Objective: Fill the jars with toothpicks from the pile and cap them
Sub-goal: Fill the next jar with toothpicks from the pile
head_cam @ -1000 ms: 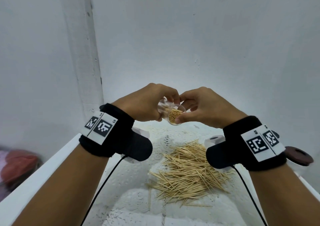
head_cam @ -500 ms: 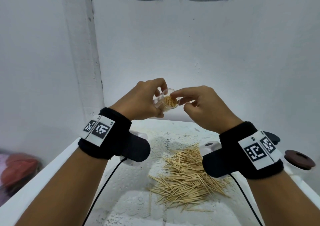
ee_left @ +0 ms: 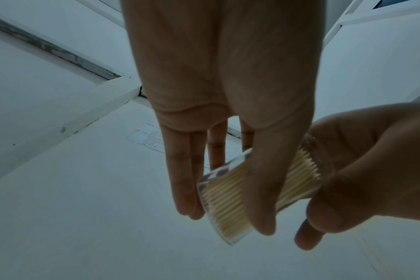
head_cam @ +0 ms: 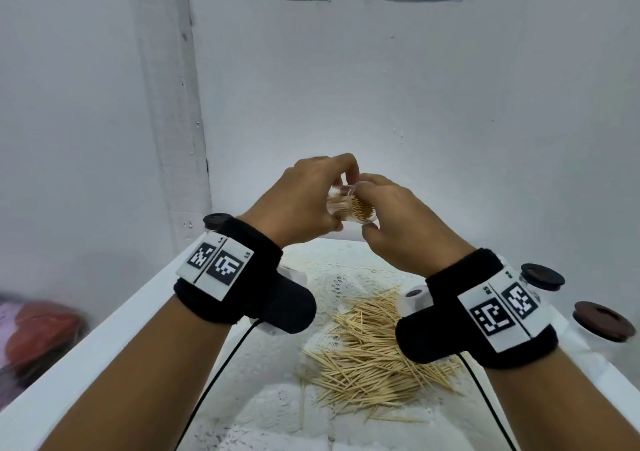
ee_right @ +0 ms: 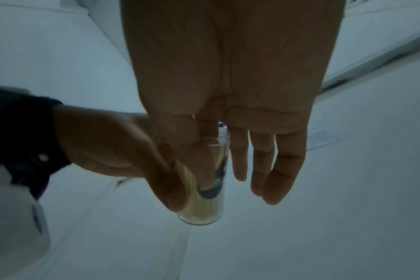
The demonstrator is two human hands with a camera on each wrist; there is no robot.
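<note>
Nearest me: the pile [head_cam: 377, 353] of loose toothpicks lies on the white worktop [head_cam: 114, 333], a lot left, spread flat between my wrists. So filling is not finished, going by how much is still loose.

Right edge of the worktop: two jars with dark caps [head_cam: 601, 321], one just behind the other. Look capped already; I cannot tell how full they are, bodies mostly hidden. Another dark cap [head_cam: 216, 221] peeks out behind my left wristband, cannot tell what it sits on.

Farther out, held up above the worktop: the jar [head_cam: 349, 205], clear, tipped on its side with the mouth toward me, packed with toothpicks end-on. Left hand [head_cam: 304, 201] is curled round the jar body, thumb and fingers gripping it; the left wrist view shows the thumb across the glass. Right hand [head_cam: 398, 222] is at the jar mouth, fingertips [head_cam: 369, 187] touching the rim or the toothpick ends, other fingers fairly straight in the right wrist view. It grips nothing that I can see, no cap in it.

My read: this jar is about full, being tidied. Left to do: cap it, then deal with the rest of the pile.
</note>
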